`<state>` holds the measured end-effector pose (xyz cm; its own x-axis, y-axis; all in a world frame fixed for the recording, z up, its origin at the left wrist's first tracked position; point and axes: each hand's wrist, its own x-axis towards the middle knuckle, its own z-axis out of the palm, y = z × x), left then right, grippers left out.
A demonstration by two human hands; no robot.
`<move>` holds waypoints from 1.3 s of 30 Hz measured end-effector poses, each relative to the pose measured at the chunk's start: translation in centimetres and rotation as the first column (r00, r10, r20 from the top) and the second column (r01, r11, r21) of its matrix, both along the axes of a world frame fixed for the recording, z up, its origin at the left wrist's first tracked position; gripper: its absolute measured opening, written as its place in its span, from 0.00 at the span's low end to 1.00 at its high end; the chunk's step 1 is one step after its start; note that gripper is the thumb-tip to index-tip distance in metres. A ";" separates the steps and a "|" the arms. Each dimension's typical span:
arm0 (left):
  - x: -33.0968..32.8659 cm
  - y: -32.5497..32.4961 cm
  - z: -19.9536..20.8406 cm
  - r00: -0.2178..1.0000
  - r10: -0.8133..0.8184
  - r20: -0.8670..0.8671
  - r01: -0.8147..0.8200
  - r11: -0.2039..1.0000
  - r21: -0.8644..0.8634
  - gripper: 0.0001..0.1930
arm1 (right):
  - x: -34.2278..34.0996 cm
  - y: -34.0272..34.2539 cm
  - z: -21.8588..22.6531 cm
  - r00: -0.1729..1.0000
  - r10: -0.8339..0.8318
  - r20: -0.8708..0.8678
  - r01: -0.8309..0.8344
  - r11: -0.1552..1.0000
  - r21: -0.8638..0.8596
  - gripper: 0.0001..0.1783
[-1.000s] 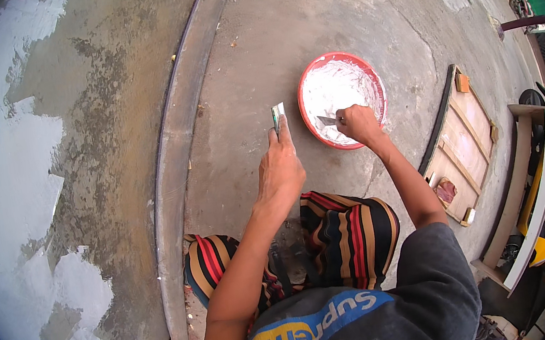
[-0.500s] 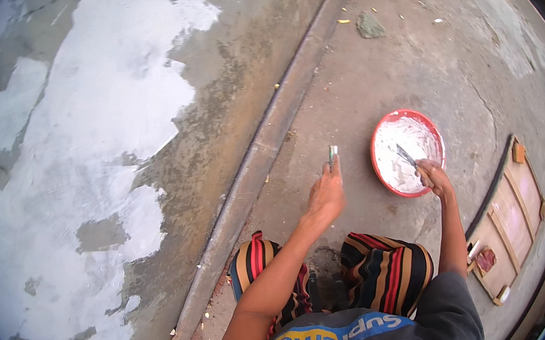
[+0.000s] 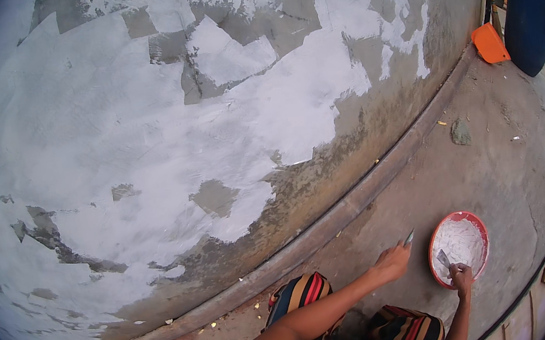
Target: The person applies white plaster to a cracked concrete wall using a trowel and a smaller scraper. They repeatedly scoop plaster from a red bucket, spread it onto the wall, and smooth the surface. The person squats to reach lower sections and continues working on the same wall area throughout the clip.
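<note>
A red-rimmed basin (image 3: 431, 256) of white paste stands on the concrete floor in front of me, to the right. My right hand (image 3: 462, 276) grips a putty knife (image 3: 443, 258) by its handle at the near edge of the basin. The knife's blade lies over the white paste. Just left of the basin, my left hand (image 3: 393, 263) is closed on a second putty knife (image 3: 409, 237). Only its short, pale blade sticks out past the fingers; the handle is hidden.
A grey wall (image 3: 214, 198) with white paste patches fills the left. A raised ledge (image 3: 353, 204) runs along its foot. An orange dustpan-like piece (image 3: 490, 44) and a dark blue barrel (image 3: 527, 23) stand far right. A stone (image 3: 460, 132) lies on the floor; a wooden frame (image 3: 522, 316) lies lower right.
The view has swung left and up, showing more wall and putting basin and hands lower right. My left hand's knife is slightly closer to the basin. Both hands keep their knives.
</note>
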<state>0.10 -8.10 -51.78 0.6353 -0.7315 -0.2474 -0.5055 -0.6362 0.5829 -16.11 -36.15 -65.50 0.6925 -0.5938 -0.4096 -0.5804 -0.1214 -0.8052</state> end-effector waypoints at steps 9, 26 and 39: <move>-0.7 0.3 0.2 0.997 -0.058 0.059 0.057 0.998 0.025 0.19 | 2.7 -2.6 0.2 0.955 0.295 0.040 -0.273 0.920 -0.280 0.10; -1.2 0.8 -0.4 0.989 -0.141 0.050 0.130 0.975 0.181 0.16 | 8.6 6.6 22.8 0.668 -0.098 0.738 -0.393 0.795 0.462 0.14; -1.9 1.1 0.6 0.972 -0.217 0.090 0.211 0.975 0.075 0.13 | 25.2 32.1 53.4 -0.210 0.497 0.842 -0.320 0.779 -0.539 0.19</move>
